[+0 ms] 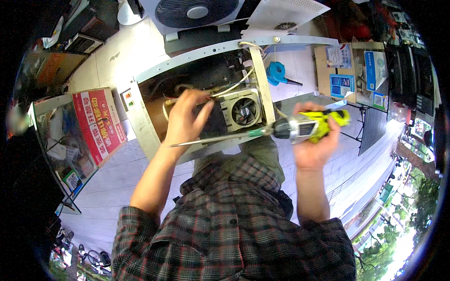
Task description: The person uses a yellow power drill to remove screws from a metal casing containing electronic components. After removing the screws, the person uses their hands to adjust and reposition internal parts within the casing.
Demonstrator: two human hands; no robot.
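Note:
In my right hand (318,140) is a yellow-green cordless drill (316,125), held level. Its long thin screwdriver bit (211,139) points left across the near edge of an open metal appliance casing (149,117) and ends by my left wrist. Over the casing's interior hovers my left hand (187,112), slightly blurred, thumb and fingers apart, with nothing visible between them. Wires (236,84) run close to its fingertips. A square-framed cooling fan (244,112) sits inside, right of that hand. The cavity under my left hand is partly hidden.
A blue blower (276,72) stands just beyond the casing's right side. Behind the casing are a large fan unit (197,11) and a perforated metal panel (286,16). Glass-fronted cases stand left (63,140) and right (354,70). My legs (262,159) are against the near side.

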